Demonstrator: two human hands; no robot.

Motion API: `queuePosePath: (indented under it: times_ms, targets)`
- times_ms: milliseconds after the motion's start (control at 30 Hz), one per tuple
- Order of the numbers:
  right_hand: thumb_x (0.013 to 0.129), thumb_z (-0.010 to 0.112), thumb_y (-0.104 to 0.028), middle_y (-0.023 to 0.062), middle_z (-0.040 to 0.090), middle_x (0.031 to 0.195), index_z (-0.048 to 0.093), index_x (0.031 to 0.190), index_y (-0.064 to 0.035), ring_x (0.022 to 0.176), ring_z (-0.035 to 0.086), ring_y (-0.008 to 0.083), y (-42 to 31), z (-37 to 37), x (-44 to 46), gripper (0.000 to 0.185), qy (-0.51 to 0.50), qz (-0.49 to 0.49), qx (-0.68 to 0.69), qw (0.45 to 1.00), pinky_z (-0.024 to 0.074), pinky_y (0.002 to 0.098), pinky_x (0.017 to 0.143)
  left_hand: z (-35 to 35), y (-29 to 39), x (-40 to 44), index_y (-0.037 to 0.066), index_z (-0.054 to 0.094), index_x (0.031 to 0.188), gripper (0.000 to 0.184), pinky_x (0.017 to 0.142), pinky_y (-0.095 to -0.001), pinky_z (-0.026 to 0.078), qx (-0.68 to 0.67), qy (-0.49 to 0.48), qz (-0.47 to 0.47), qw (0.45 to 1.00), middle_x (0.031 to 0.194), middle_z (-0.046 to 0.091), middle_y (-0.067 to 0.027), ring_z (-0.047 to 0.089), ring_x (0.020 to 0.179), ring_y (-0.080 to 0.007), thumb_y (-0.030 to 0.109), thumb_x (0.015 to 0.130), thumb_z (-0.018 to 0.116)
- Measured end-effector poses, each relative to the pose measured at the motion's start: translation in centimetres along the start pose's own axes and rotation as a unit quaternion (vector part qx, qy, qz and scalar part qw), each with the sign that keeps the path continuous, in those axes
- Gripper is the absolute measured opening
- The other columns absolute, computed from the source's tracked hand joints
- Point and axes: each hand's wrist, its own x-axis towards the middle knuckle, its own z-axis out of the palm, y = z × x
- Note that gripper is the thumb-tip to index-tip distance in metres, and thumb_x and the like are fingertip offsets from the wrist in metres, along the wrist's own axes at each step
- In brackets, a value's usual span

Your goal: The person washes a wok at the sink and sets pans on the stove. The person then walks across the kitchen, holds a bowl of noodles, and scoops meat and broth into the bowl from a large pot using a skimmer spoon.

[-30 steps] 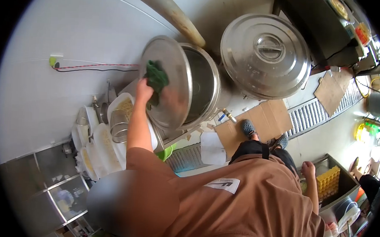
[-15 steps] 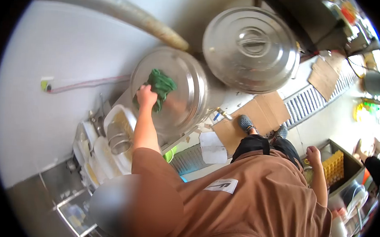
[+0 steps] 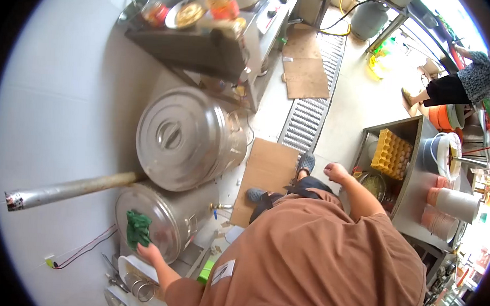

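My left hand [image 3: 150, 253] is closed on the edge of a bunched green cloth [image 3: 138, 229]. The cloth lies against the round metal lid [image 3: 160, 234] of a large steel pot that has a brass tap on its side. My right hand [image 3: 337, 173] hangs on the other side of my body with its fingers curled in, and nothing shows in it. It is apart from the steel table, which holds a yellow egg tray [image 3: 391, 154]. A second steel pot with a handled lid [image 3: 171, 135] stands beside the first.
A metal pipe [image 3: 71, 191] juts out above the pots. Flattened cardboard [image 3: 269, 173] lies underfoot beside a floor drain grate [image 3: 307, 120]. Several buckets and white containers stand at the right. Another person [image 3: 459, 86] is at the upper right. A steel counter [image 3: 197, 53] holds jars.
My view has swung to the right, so the pots sit further left and more of the kitchen shows. My left hand still holds the green cloth on the lid. My right hand remains curled.
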Motion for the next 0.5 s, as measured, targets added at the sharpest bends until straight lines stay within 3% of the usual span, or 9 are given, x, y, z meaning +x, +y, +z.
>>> queuePosePath:
  times_ms: [100, 133, 167, 233, 267, 333, 367, 400, 500]
  targets:
    - [0.085, 0.058, -0.024, 0.0083, 0.065, 0.072, 0.065, 0.095, -0.0022, 0.057, 0.062, 0.0165, 1.4, -1.6, 2.8, 0.025, -0.019, -0.021, 0.049, 0.998, 0.0510, 0.0330, 0.055, -1.7, 3.5, -9.1, -0.004, 0.050, 0.122, 0.049, 0.101, -0.0462, 0.036, 0.027, 0.011, -0.117, 0.993, 0.122, 0.051, -0.0264, 0.046, 0.115, -0.0404, 0.009, 0.075, 0.052]
    - [0.085, 0.058, -0.025, 0.0082, 0.065, 0.071, 0.065, 0.094, -0.0022, 0.057, 0.062, 0.0165, 2.1, -2.8, 3.7, 0.026, -0.025, -0.015, 0.044, 0.999, 0.0510, 0.0328, 0.055, 0.8, 0.6, -11.0, -0.003, 0.052, 0.119, 0.045, 0.095, -0.0455, 0.042, 0.137, 0.019, -0.094, 0.986, 0.121, 0.052, -0.0253, 0.052, 0.109, -0.0386, 0.011, 0.076, 0.053]
    - [0.085, 0.058, -0.025, 0.0086, 0.065, 0.070, 0.065, 0.092, -0.0021, 0.057, 0.063, 0.0169, 3.4, -3.6, 4.6, 0.025, -0.018, -0.035, 0.044, 0.998, 0.0511, 0.0330, 0.055, 1.9, 0.8, -13.5, -0.007, 0.052, 0.114, 0.042, 0.096, -0.0447, 0.042, 0.081, -0.033, -0.221, 0.971, 0.119, 0.051, -0.0284, 0.050, 0.114, -0.0400, 0.011, 0.076, 0.051]
    - [0.085, 0.057, -0.025, 0.0090, 0.065, 0.070, 0.065, 0.091, -0.0020, 0.058, 0.063, 0.0173, 5.4, -6.0, 6.6, 0.025, -0.006, -0.057, 0.050, 0.997, 0.0512, 0.0331, 0.056, 4.7, 1.4, -19.8, -0.007, 0.057, 0.109, 0.038, 0.090, -0.0444, 0.045, 0.083, -0.086, -0.274, 0.954, 0.112, 0.057, -0.0267, 0.054, 0.107, -0.0382, 0.014, 0.077, 0.053]
    - [0.085, 0.058, -0.028, 0.0091, 0.064, 0.069, 0.065, 0.088, -0.0020, 0.057, 0.063, 0.0179, 6.7, -7.6, 7.0, 0.027, 0.003, -0.029, 0.051, 0.998, 0.0511, 0.0336, 0.056, 5.1, 3.7, -22.7, -0.006, 0.057, 0.109, 0.037, 0.090, -0.0435, 0.046, 0.082, -0.178, -0.256, 0.947, 0.111, 0.058, -0.0256, 0.055, 0.106, -0.0370, 0.014, 0.078, 0.053]
    - [0.085, 0.058, -0.030, 0.0093, 0.064, 0.067, 0.065, 0.085, -0.0019, 0.057, 0.063, 0.0185, 9.1, -10.6, 6.8, 0.029, 0.013, 0.002, 0.056, 0.998, 0.0509, 0.0340, 0.056, 6.4, 8.1, -27.7, -0.005, 0.058, 0.109, 0.037, 0.088, -0.0417, 0.047, 0.059, -0.352, -0.129, 0.925, 0.109, 0.060, -0.0235, 0.057, 0.103, -0.0345, 0.015, 0.079, 0.055]
    - [0.086, 0.058, -0.033, 0.0098, 0.064, 0.067, 0.064, 0.082, -0.0017, 0.056, 0.062, 0.0192, 10.6, -12.2, 6.6, 0.032, 0.070, 0.033, 0.057, 0.995, 0.0507, 0.0349, 0.056, 7.5, 10.8, -29.7, -0.005, 0.059, 0.109, 0.036, 0.087, -0.0408, 0.047, 0.038, -0.410, -0.055, 0.910, 0.108, 0.060, -0.0225, 0.058, 0.102, -0.0333, 0.016, 0.079, 0.056]
    - [0.086, 0.058, -0.035, 0.0102, 0.063, 0.066, 0.063, 0.080, -0.0015, 0.056, 0.062, 0.0198, 12.1, -13.9, 6.9, 0.035, 0.130, 0.063, 0.056, 0.988, 0.0505, 0.0357, 0.056, 8.4, 13.9, -30.7, -0.005, 0.059, 0.108, 0.036, 0.086, -0.0399, 0.047, 0.016, -0.447, 0.017, 0.894, 0.108, 0.061, -0.0214, 0.058, 0.101, -0.0321, 0.016, 0.079, 0.057]
    - [0.088, 0.056, -0.038, 0.0107, 0.061, 0.064, 0.061, 0.078, -0.0014, 0.055, 0.061, 0.0227, 17.6, -16.8, 7.2, 0.038, 0.141, 0.168, 0.164, 0.962, 0.0496, 0.0383, 0.055, 10.3, 24.2, -32.2, -0.003, 0.060, 0.108, 0.035, 0.084, -0.0371, 0.048, -0.051, -0.496, 0.205, 0.842, 0.105, 0.063, -0.0183, 0.061, 0.096, -0.0284, 0.018, 0.080, 0.060]
